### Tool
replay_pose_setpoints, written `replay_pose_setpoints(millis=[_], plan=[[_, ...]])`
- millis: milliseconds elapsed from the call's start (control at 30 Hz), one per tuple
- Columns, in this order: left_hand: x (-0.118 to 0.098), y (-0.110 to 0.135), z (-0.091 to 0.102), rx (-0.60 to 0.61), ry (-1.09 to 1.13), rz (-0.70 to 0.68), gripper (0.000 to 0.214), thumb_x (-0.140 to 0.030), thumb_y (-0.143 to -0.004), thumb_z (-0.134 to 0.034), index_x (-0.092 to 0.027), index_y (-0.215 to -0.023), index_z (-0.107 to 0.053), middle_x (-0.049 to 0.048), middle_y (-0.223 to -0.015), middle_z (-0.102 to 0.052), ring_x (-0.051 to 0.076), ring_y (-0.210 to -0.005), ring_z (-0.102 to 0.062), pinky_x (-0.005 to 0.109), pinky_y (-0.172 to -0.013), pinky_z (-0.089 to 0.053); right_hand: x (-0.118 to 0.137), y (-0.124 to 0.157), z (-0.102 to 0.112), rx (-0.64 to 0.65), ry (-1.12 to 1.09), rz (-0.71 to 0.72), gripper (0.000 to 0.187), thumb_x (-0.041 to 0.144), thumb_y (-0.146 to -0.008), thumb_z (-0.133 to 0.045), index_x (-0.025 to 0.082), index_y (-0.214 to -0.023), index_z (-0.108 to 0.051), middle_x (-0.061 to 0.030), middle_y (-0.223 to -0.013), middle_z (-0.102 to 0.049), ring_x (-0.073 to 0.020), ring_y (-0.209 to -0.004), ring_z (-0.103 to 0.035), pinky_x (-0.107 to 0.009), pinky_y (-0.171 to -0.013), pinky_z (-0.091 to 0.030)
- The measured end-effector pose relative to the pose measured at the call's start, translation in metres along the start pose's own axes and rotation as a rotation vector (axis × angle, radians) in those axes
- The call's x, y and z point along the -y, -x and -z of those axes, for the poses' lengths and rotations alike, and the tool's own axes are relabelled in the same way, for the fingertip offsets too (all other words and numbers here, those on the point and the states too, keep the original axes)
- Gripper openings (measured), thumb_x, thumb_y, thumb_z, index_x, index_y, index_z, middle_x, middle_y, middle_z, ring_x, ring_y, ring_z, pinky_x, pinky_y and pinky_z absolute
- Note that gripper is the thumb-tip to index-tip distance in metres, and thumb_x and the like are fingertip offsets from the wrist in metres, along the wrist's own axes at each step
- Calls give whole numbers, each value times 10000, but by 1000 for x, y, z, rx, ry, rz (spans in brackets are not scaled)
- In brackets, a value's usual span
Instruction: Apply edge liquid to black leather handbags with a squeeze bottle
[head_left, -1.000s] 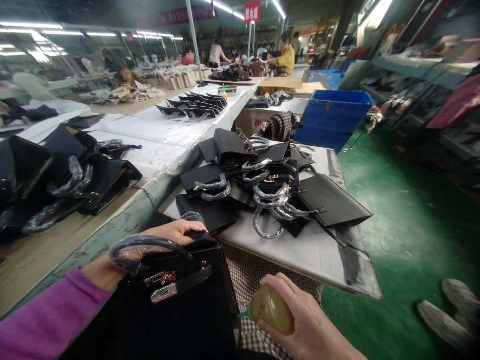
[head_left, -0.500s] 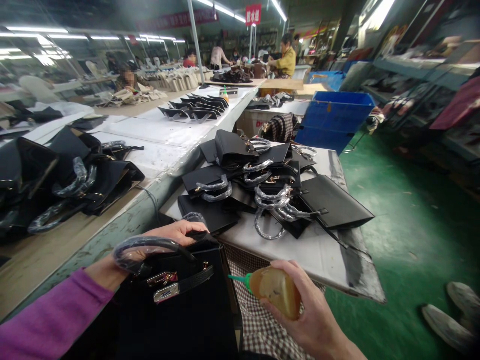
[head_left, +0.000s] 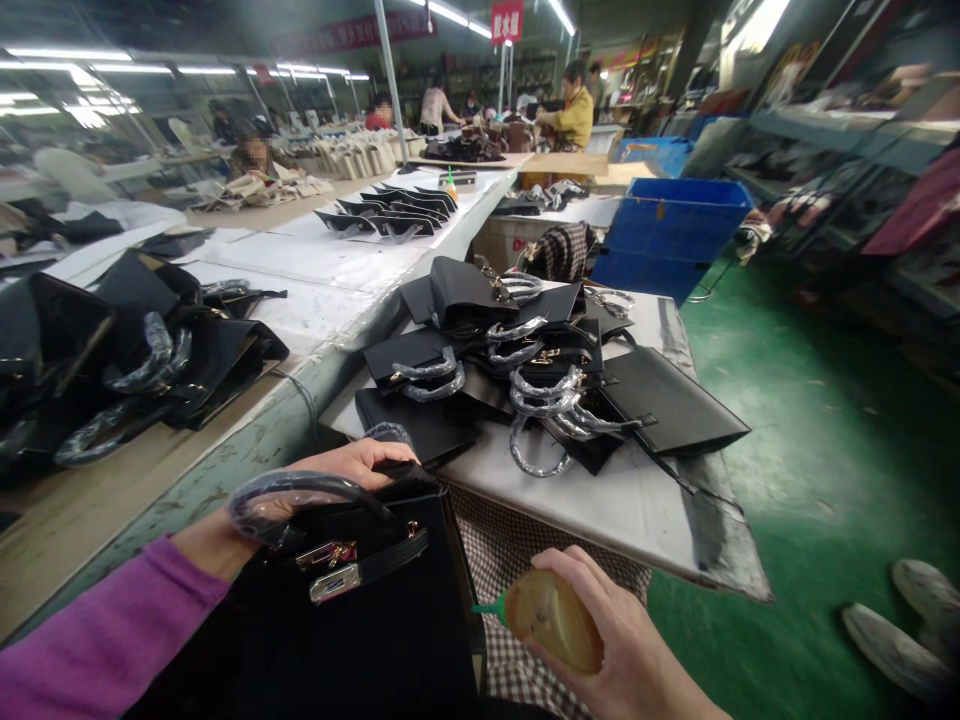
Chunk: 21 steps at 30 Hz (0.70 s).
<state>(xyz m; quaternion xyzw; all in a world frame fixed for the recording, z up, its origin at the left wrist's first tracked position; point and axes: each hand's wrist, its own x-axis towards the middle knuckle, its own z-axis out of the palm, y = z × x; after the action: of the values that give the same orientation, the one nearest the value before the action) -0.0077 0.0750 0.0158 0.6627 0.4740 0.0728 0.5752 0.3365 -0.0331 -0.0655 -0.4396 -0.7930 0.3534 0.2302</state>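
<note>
A black handbag [head_left: 360,640] with a plastic-wrapped handle [head_left: 300,488] and shiny metal clasp pieces [head_left: 335,583] stands close in front of me. My left hand [head_left: 352,465] reaches past the handle and grips the bag's top edge, fingers bent over it. In my right hand [head_left: 607,630] is a glue bottle [head_left: 556,618], amber-coloured with a green nozzle. The nozzle's tip is at the right side edge of the handbag; whether it touches is hard to tell. Checked cloth [head_left: 517,650] lies beneath the bottle.
Several black handbags with wrapped handles [head_left: 546,395] are heaped on the low table [head_left: 645,520] ahead. More bags [head_left: 187,350] lie on the long bench at left, with rows of black pieces [head_left: 390,210] farther along. A blue bin [head_left: 667,240] stands behind; a person's shoes [head_left: 892,640] are at right.
My right hand has brought the glue bottle slightly lower, its nozzle moving down along the bag's side edge. My left hand and the handbag stay in place.
</note>
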Motion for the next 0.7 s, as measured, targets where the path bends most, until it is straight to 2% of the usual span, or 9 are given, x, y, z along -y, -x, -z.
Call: replay_pose_setpoints(millis=[133, 233, 300, 367, 467, 600, 700], plan=[[2, -2, 0, 32, 19, 1, 129, -236, -914, -625, -178, -971, -725, -7, -952, -687, 195, -894, -629, 233, -820, -483, -1, 2, -2, 12, -38, -38, 459, 269, -911, -739, 306, -1316, -526, -47, -1128, -683, -232, -891, -735, -360, -757, -626], [5, 0, 9, 33, 0, 22, 139, -293, -907, -659, -176, -958, -715, 2, -951, -690, 202, -901, -639, 240, -830, -494, -3, 3, -2, -31, -98, -110, 445, 291, -876, -753, 277, -1285, -580, -64, -1142, -716, -257, -948, -740, -397, -831, -621], [5, 6, 21, 44, -69, -3, 191, -333, -922, -666, -165, -997, -713, 28, -1016, -700, 218, -963, -649, 256, -884, -501, -4, 4, -1, -102, -172, -204, 463, 354, -858, -765, 270, -1284, -603, -64, -1134, -742, -271, -938, -743, -410, -846, -615], [1, 16, 34, 45, -152, -58, 225, -347, -967, -648, -168, -1083, -720, 43, -1116, -706, 226, -1056, -653, 258, -957, -489, -5, 6, 0, -204, -274, -320, 468, 441, -868, -742, 273, -1287, -616, -49, -1091, -761, -274, -898, -739, -387, -795, -611], [-9, 31, 42, -9, -241, -97, 215, -317, -1048, -564, -223, -1161, -722, 16, -1224, -705, 205, -1138, -653, 236, -1014, -469, -7, 7, 3, -355, -398, -456, 485, 564, -894, -683, 278, -1281, -625, -30, -1026, -765, -275, -874, -724, -344, -727, -596], [-9, 36, 24, -43, -296, -140, 231, -147, -1000, -548, -227, -1133, -719, 1, -1307, -687, 190, -1208, -630, 216, -1076, -424, -13, 6, 2, -433, -408, -554, 558, 641, -881, -690, 280, -1299, -617, -36, -1047, -762, -281, -907, -720, -357, -791, -601], [4, 32, 5, -62, -214, -160, 203, -169, -1005, -572, -233, -1124, -724, 3, -1302, -684, 182, -1210, -634, 220, -1081, -435, -23, 4, -5, -406, -362, -518, 552, 613, -899, -697, 267, -1316, -596, -54, -1106, -750, -295, -969, -739, -402, -865, -608]])
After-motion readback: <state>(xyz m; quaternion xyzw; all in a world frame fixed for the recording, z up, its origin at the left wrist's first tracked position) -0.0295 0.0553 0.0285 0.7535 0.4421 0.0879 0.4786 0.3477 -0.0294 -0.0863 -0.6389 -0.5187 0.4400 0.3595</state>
